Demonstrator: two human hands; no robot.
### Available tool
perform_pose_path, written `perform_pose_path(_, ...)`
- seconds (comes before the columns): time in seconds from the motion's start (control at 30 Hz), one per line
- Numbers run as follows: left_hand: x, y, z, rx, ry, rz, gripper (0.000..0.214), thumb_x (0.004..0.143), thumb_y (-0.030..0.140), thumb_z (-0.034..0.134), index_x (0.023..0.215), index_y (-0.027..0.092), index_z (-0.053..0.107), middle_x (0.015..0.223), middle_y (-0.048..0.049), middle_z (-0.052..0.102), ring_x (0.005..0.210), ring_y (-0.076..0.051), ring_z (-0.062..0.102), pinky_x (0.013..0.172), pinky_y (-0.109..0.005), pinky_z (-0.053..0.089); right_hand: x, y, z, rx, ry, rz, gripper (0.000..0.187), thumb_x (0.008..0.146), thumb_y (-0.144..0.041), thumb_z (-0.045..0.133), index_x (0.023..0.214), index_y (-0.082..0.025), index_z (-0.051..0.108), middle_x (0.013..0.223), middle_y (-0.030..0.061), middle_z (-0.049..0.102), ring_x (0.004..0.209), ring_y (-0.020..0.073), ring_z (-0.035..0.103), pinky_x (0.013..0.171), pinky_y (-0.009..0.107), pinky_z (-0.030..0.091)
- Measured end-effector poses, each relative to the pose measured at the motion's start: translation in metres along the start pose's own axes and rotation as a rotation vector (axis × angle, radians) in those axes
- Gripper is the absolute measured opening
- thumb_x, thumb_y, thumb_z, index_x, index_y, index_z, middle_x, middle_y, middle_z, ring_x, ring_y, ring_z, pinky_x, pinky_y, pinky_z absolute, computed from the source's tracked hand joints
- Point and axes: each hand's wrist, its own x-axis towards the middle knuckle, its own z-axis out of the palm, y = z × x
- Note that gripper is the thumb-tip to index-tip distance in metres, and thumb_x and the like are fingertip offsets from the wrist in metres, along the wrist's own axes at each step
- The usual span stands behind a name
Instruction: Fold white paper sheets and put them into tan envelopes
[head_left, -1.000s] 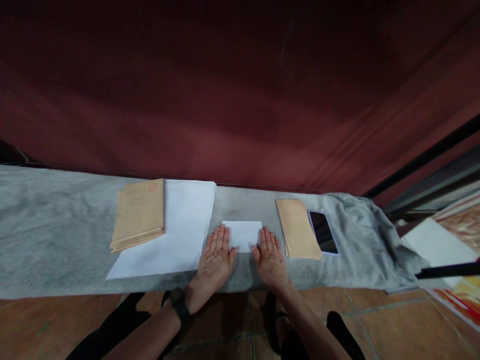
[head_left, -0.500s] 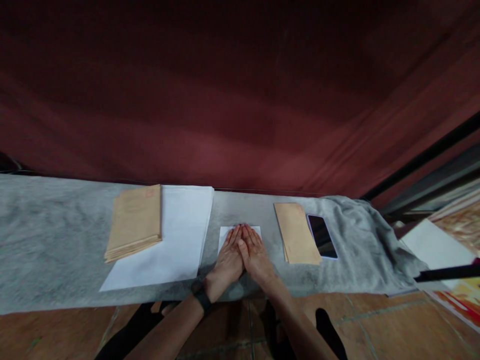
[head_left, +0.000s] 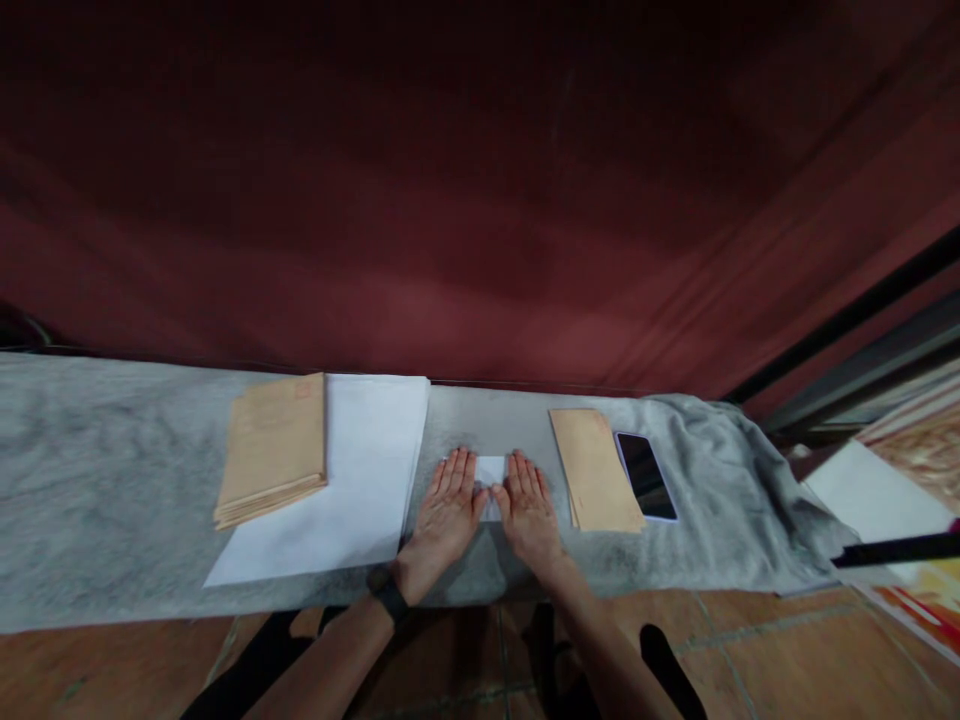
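A small white piece of folded paper (head_left: 490, 472) lies flat on the grey cloth, partly covered by both palms. My left hand (head_left: 448, 505) presses on its left side, fingers stretched forward and thumb pointing inward. On the right side my right hand (head_left: 528, 510) lies flat in the same way, its thumb close to the other one. A strip of the paper shows between the hands; its outer edges are hidden under them.
Left of the hands, a stack of brown envelopes (head_left: 276, 440) rests on large white sheets (head_left: 367, 470). To the right are a couple of brown envelopes (head_left: 596, 470) and a phone (head_left: 646, 475). Grey cloth (head_left: 97, 480) covers the narrow surface, with a dark red wall (head_left: 450, 250) behind it.
Both hands were together over the middle of the paper, the right thumb over the left hand. Now they have slid apart to its two sides, uncovering the middle.
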Motion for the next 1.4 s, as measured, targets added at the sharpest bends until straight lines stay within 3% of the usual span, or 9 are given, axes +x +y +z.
perform_pose_path(0.4,-0.011,-0.011,0.005,-0.007,0.025,-0.098,0.07,0.1,0.048,0.034,0.158,0.009,0.024,0.158,-0.0186,0.04,0.148,-0.029,0.035,0.12,-0.049,0.031,-0.011,0.019,-0.004,-0.028,0.006,0.03,0.063,0.107,-0.047,0.027,0.154,-0.006,0.036,0.158,0.019,0.039,0.146,0.0305,0.037,0.118,0.05,0.03)
perform_pose_path(0.63,-0.013,-0.014,-0.001,-0.008,0.028,-0.129,0.072,0.101,0.05,0.035,0.155,0.003,0.027,0.158,-0.0241,0.037,0.148,-0.032,0.035,0.12,-0.05,0.031,-0.016,0.023,-0.007,-0.038,-0.01,0.061,0.058,0.106,-0.04,0.031,0.153,-0.007,0.038,0.158,0.0172,0.04,0.145,0.0316,0.039,0.118,0.05,0.031)
perform_pose_path(0.77,-0.01,-0.012,-0.017,-0.084,0.003,0.018,0.07,0.101,0.047,0.037,0.158,0.008,0.024,0.159,-0.02,0.037,0.15,-0.03,0.031,0.121,-0.051,0.031,-0.01,0.025,-0.015,0.011,0.002,0.076,0.056,0.106,-0.034,0.03,0.155,-0.008,0.035,0.159,0.0167,0.038,0.147,0.0279,0.036,0.118,0.048,0.033)
perform_pose_path(0.9,-0.014,0.0,-0.028,-0.165,-0.076,0.235,0.068,0.1,0.048,0.042,0.157,0.014,0.027,0.161,-0.015,0.035,0.151,-0.026,0.03,0.122,-0.048,0.03,-0.002,0.019,-0.024,0.108,-0.077,-0.048,0.055,0.107,-0.035,0.028,0.157,-0.013,0.032,0.161,0.0122,0.037,0.149,0.0233,0.033,0.119,0.047,0.033)
perform_pose_path(1.07,-0.022,0.009,-0.026,-0.153,-0.119,0.248,0.067,0.099,0.044,0.045,0.155,0.01,0.031,0.16,-0.0163,0.038,0.15,-0.025,0.032,0.122,-0.047,0.029,-0.007,0.005,-0.024,0.14,-0.158,-0.173,0.053,0.108,-0.04,0.027,0.154,-0.016,0.039,0.159,0.0085,0.04,0.149,0.0212,0.034,0.122,0.045,0.029)
perform_pose_path(1.23,-0.022,-0.002,-0.022,-0.146,-0.128,0.257,0.061,0.1,0.043,0.045,0.152,0.013,0.038,0.159,-0.0151,0.039,0.149,-0.025,0.033,0.122,-0.047,0.03,-0.011,0.014,-0.021,0.059,-0.123,-0.085,0.055,0.107,-0.039,0.032,0.155,-0.012,0.036,0.159,0.0118,0.039,0.149,0.0237,0.035,0.121,0.045,0.029)
perform_pose_path(1.4,-0.021,-0.023,-0.023,-0.173,-0.161,0.292,0.053,0.1,0.038,0.048,0.149,0.017,0.045,0.157,-0.0121,0.044,0.146,-0.023,0.04,0.119,-0.043,0.037,-0.005,0.03,-0.024,0.051,-0.168,-0.045,0.053,0.105,-0.034,0.036,0.152,-0.011,0.041,0.157,0.0109,0.043,0.146,0.0252,0.039,0.12,0.046,0.031)
